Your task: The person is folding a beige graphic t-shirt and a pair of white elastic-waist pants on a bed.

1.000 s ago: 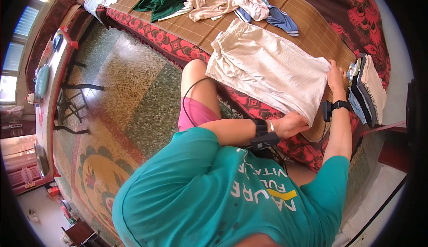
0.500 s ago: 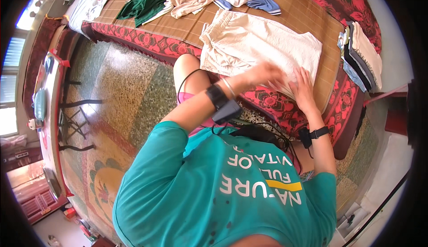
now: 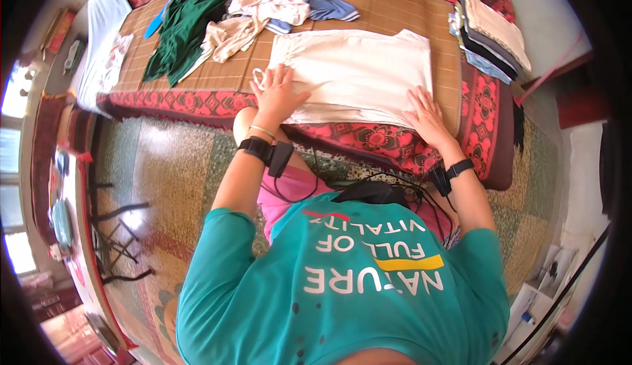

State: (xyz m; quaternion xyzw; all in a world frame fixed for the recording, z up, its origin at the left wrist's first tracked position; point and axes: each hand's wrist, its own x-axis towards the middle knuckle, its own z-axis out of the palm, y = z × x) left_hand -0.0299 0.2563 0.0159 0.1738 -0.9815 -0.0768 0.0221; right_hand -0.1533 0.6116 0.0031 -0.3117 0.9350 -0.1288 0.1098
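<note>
White shorts or trousers [image 3: 355, 72] lie flat on the brown mat, doubled over, with the waistband side and a drawstring loop toward the left. My left hand [image 3: 279, 95] rests with spread fingers on the waistband end at the near left corner. On the opposite side, my right hand [image 3: 426, 116] lies flat at the near right corner, its fingers stretched over the cloth. Neither hand grips the fabric. Both wrists carry black straps with small dark boxes.
Loose clothes lie farther back: a green garment [image 3: 191, 29], a beige one [image 3: 230, 37] and blue shorts [image 3: 332, 8]. A folded stack of clothes [image 3: 490, 35] sits at the bed's right. The red patterned bedcover [image 3: 378, 142] hangs along the near edge. A table [image 3: 80, 233] stands left.
My left hand has moved left from the near middle to the waistband end. The white garment now lies smoother and straighter. My right hand stays at its right end.
</note>
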